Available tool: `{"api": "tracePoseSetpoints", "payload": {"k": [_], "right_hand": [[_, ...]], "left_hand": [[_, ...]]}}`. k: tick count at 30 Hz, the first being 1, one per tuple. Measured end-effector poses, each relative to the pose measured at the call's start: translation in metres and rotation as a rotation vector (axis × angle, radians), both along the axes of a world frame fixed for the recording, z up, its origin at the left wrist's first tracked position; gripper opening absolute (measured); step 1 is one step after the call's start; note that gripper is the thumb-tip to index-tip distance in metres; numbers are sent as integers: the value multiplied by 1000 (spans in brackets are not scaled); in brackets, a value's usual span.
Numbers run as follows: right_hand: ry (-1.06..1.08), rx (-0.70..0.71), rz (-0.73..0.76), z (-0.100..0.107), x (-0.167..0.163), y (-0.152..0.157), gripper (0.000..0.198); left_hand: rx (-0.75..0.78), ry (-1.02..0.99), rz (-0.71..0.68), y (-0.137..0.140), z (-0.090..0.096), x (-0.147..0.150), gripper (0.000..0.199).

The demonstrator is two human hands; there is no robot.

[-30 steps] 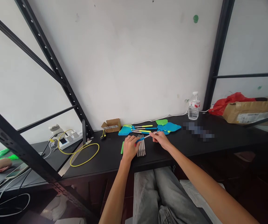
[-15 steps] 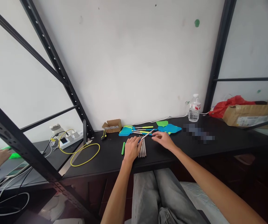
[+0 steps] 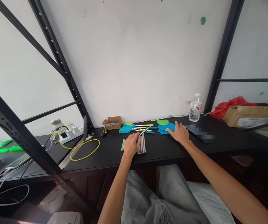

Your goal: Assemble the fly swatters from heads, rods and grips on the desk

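No text, brand or number can be read. The bottle [image 3: 194,116] wears a white label [image 3: 196,106] with red on it, any lettering too small to make out. The large carton [image 3: 231,117] at the right carries a white sticker [image 3: 250,122] whose print is blurred. On the small box [image 3: 117,119] near the wall [image 3: 134,62] sits a pale strip [image 3: 111,124], its marks too faint to decipher.
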State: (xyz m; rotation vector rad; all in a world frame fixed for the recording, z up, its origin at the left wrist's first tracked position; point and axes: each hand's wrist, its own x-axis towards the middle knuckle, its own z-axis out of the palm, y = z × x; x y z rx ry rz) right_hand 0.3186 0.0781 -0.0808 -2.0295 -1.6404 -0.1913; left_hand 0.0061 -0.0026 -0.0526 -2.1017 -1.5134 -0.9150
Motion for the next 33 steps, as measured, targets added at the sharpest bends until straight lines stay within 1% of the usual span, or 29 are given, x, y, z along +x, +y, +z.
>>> {"api": "tracePoseSetpoints", "payload": {"k": [3, 6, 10, 15, 19, 22, 24, 26, 29, 33], "right_hand": [[21, -61, 15, 0, 1, 1, 99], [37, -114, 16, 2, 3, 0, 102], [40, -116, 12, 3, 2, -1, 103], [58, -31, -7, 5, -2, -6, 108], [113, 144, 19, 9, -3, -12, 103], [218, 252, 57, 11, -3, -15, 98], [300, 270, 91, 12, -6, -17, 97], [346, 266, 126, 12, -12, -19, 99], [342, 260, 164, 14, -24, -24, 104], [360, 246, 201, 16, -40, -29, 99]], "left_hand": [[-11, 23, -9, 1, 0, -1, 33], [-37, 40, -6, 1, 0, -2, 36], [-53, 36, 2, 0, 0, -2, 39], [-55, 42, 3, -2, 1, -1, 39], [-44, 27, 10, -1, 0, -1, 39], [-47, 20, 7, -1, 0, -1, 37], [-54, 20, 2, -1, 1, -1, 37], [-55, 21, -9, -1, 1, -1, 36], [-48, 14, -15, 0, 1, -1, 36], [-50, 12, -14, 1, -1, -1, 37]]}}
